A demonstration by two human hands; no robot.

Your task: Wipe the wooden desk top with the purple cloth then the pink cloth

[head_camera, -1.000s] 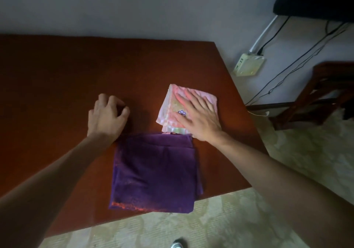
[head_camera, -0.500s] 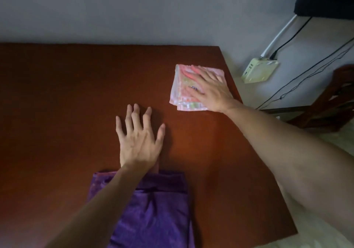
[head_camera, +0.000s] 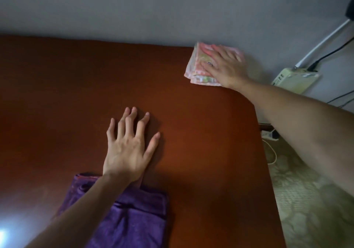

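The folded pink cloth point(head_camera: 199, 63) lies at the far right corner of the wooden desk top point(head_camera: 76, 94), against the wall. My right hand point(head_camera: 226, 65) lies flat on the pink cloth, fingers spread, pressing it down. The folded purple cloth point(head_camera: 134, 219) rests near the front edge of the desk, partly under my left forearm. My left hand point(head_camera: 128, 148) is flat on the bare wood just beyond the purple cloth, fingers apart, holding nothing.
A grey wall runs along the desk's far edge. A pale power adapter point(head_camera: 295, 79) with cables hangs on the wall to the right. Patterned floor point(head_camera: 310, 199) shows beyond the desk's right edge.
My right hand has slid the pink cloth away from me to the far right corner. My left hand opened from a loose fist and now lies flat past the purple cloth.
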